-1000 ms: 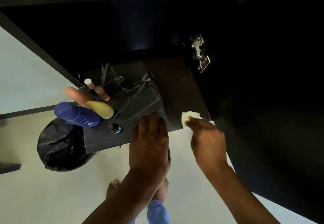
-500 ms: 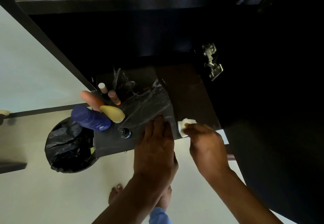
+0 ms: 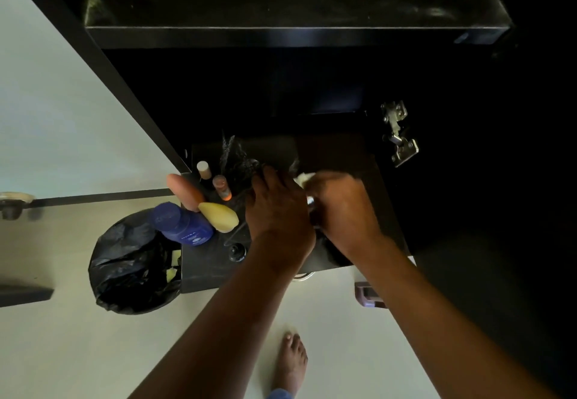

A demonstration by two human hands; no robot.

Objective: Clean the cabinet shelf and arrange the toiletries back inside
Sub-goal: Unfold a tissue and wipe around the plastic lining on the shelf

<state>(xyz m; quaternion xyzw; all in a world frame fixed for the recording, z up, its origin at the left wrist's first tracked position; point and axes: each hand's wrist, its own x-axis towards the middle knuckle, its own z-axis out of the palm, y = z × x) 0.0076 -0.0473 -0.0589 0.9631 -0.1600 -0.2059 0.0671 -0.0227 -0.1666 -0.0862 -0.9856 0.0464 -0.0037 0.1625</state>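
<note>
Surroundings: round bin lined with a black plastic bag (image 3: 131, 261) on the pale floor, just left of and below the shelf's front corner. Metal door hinge (image 3: 398, 134) on the dark cabinet side, right of the shelf. Upper dark shelf board (image 3: 296, 14) above, dusty. One bare foot (image 3: 292, 361) on the floor below the arms.

Crowding the shelf's left end: dark blue lotion bottle (image 3: 184, 225), tilted, overhanging the left edge; orange rounded tube (image 3: 184, 191) and pale yellow rounded bottle (image 3: 220, 216) touching it; cream-capped small bottle (image 3: 203, 170) and small brown bottle with orange base (image 3: 222, 186) behind. Small black round cap (image 3: 237, 251) near the front edge.

Task thing: lower dark cabinet shelf (image 3: 206, 270), matte black. Crinkled clear plastic film (image 3: 237, 158) on it, partly hidden by the hands.

Left hand (image 3: 278, 208): palm down on the film, fingers spread and only slightly bent, pressing; no grip closed round anything.

Right hand (image 3: 340, 208): fingers curled, grip closed on a pale cream wad (image 3: 304, 177) (cloth or tissue, cannot tell), held against the shelf just beside the left hand. Motion blur here.
</note>
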